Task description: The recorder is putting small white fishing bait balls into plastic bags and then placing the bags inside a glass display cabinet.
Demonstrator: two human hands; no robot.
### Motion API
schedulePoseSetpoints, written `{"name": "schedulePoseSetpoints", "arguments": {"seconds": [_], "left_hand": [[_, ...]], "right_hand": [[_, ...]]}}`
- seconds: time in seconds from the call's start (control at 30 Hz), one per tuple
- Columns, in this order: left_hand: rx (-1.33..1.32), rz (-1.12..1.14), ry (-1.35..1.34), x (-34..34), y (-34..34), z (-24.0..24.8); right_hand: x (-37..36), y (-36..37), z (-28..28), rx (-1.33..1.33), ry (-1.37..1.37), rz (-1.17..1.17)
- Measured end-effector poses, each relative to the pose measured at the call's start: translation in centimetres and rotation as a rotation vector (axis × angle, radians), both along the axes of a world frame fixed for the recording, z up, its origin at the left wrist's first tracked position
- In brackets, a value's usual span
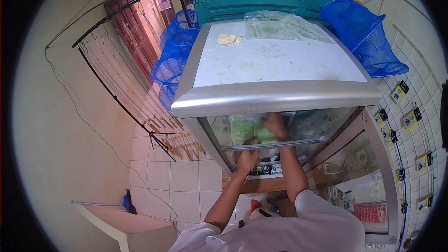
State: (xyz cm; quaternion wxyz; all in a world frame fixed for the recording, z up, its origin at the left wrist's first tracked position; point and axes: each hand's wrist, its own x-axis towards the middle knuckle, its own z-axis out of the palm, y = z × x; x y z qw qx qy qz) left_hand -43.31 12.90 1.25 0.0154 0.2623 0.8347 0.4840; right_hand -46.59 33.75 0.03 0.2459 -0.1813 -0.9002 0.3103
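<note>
Inside the cabinet (280, 94), green packets (242, 130) are seen just beyond the left hand (248, 157) and beside the right hand (275, 125). Both are partly curled; whether anything is gripped by either cannot be told.

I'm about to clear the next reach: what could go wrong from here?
The right hand, in among the green packages, might push one over the shelf's front edge. The right arm could also bump the open glass door beside it when drawn back.
</note>
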Motion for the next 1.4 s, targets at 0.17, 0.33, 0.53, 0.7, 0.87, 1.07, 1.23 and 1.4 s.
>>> {"name": "schedulePoseSetpoints", "arguments": {"seconds": [0.17,0.33,0.53,0.7,0.87,1.07,1.23,1.4], "left_hand": [[0.018,-0.014,0.065,0.0,0.1,0.0],[0.022,-0.004,0.065,0.4,-1.6,-0.3],[0.053,-0.078,-0.093,3.7,-3.8,3.9],[0.112,-0.157,-0.185,7.0,-6.5,5.3],[0.227,-0.269,-0.201,11.2,-10.3,4.7],[0.330,-0.309,-0.106,17.8,-14.1,8.7],[0.332,-0.410,-0.015,22.2,-17.0,11.8],[0.355,-0.458,-0.047,25.4,-17.7,12.1]], "right_hand": [[0.3,0.7,0.7,-0.063,0.028,0.035],[1.7,0.1,3.1,-0.144,0.111,-0.057],[5.3,-1.0,4.5,-0.241,0.236,-0.200],[10.2,-4.3,3.6,-0.283,0.380,-0.106],[18.0,-11.4,6.3,-0.380,0.335,-0.214],[28.8,-16.9,8.7,-0.383,0.498,-0.163],[38.0,-20.6,12.8,-0.369,0.692,-0.231],[45.6,-20.8,12.1,-0.266,1.040,-0.359]]}}
